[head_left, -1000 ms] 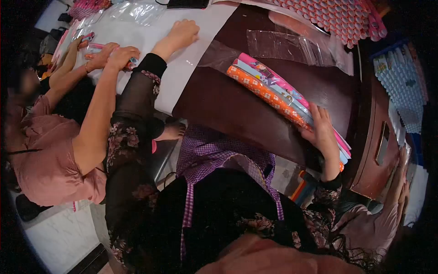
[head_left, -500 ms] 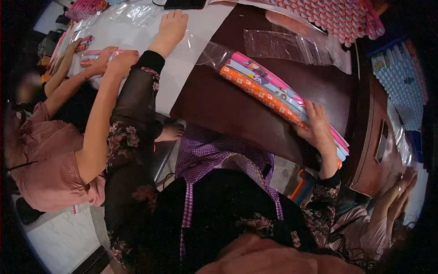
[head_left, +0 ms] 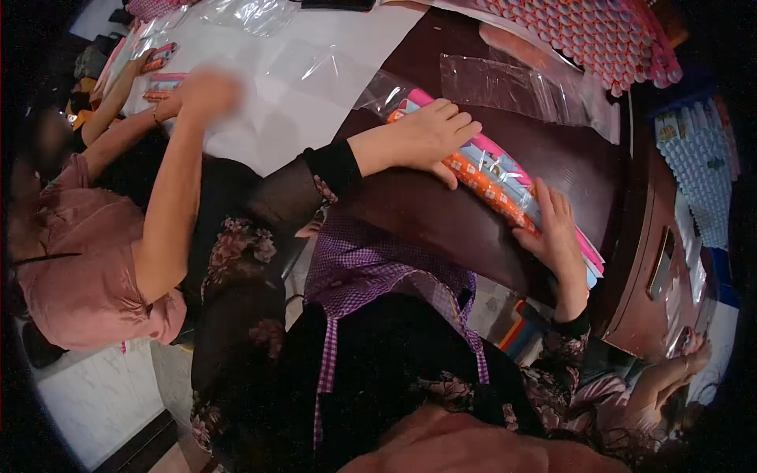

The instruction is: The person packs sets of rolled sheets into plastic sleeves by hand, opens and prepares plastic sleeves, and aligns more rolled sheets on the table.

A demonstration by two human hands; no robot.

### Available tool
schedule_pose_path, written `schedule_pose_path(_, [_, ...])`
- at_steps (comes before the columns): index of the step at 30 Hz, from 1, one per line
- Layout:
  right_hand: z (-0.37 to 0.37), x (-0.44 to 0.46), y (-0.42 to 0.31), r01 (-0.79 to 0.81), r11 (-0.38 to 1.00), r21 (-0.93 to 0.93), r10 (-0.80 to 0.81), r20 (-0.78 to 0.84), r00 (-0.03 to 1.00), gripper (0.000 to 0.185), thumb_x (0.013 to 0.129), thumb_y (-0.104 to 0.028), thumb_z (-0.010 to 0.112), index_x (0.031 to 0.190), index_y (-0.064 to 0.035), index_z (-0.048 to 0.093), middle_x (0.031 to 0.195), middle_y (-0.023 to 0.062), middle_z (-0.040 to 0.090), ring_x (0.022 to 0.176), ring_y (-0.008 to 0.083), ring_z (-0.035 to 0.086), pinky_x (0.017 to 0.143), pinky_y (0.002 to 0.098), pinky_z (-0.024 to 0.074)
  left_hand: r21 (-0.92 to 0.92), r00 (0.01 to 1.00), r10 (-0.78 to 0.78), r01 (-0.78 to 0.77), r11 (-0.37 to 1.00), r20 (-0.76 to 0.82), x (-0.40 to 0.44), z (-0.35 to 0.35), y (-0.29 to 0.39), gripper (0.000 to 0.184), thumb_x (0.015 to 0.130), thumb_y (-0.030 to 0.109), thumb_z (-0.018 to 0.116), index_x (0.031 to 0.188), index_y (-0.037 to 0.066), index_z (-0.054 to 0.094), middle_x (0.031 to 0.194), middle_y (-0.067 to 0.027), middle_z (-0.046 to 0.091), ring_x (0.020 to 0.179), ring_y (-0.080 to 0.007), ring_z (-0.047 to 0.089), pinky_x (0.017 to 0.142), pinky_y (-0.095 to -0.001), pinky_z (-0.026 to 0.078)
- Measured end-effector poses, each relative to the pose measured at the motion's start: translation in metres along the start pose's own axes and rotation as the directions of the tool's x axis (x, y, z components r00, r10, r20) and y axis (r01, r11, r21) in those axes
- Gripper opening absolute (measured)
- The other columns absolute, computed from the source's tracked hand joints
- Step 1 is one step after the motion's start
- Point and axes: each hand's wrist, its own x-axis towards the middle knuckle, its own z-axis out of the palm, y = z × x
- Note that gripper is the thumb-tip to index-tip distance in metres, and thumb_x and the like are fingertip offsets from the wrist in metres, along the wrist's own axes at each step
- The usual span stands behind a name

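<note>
Several rolls of wrapping paper (head_left: pixel 490 185), pink, light blue and patterned orange, lie side by side at a slant on the dark table, with clear plastic film over them. My left hand (head_left: pixel 430 138) is laid across their upper end, thumb on the near orange side and fingers curved over toward the pink one. Farther down the bundle, my right hand (head_left: pixel 554 236) grips it with the thumb on the near side and the fingers over the top. The upper end is partly hidden under my left hand.
A clear plastic bag (head_left: pixel 512 87) lies flat behind the rolls. Stacked orange-pink rolls (head_left: pixel 572 35) stand at the far right, with blue ones (head_left: pixel 698 169) beyond the table edge. On the left, a co-worker's hand (head_left: pixel 211 94) is over a white sheet (head_left: pixel 276 118).
My left hand has come from the white sheet on the left to the upper end of the rolls. My right hand keeps its hold. The co-worker's near hand has shifted slightly.
</note>
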Motion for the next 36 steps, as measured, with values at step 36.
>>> schedule_pose_path(36, [0.003,0.014,-0.010,-0.089,0.991,-0.104,0.090,0.011,0.996,0.101,0.054,-0.010,0.083,0.142,-0.0005,0.035,0.126,0.0188,0.050,0.116,0.0361,0.049,0.100,0.0472,0.0376,0.061,0.993,-0.021,0.028,0.998,-0.113,-0.012,-0.008,0.005,0.096,0.058,0.063,0.071,0.116,-0.012,0.053,0.104,-0.0138,0.055,0.094,-0.0260,0.051,0.086,-0.0347,0.043])
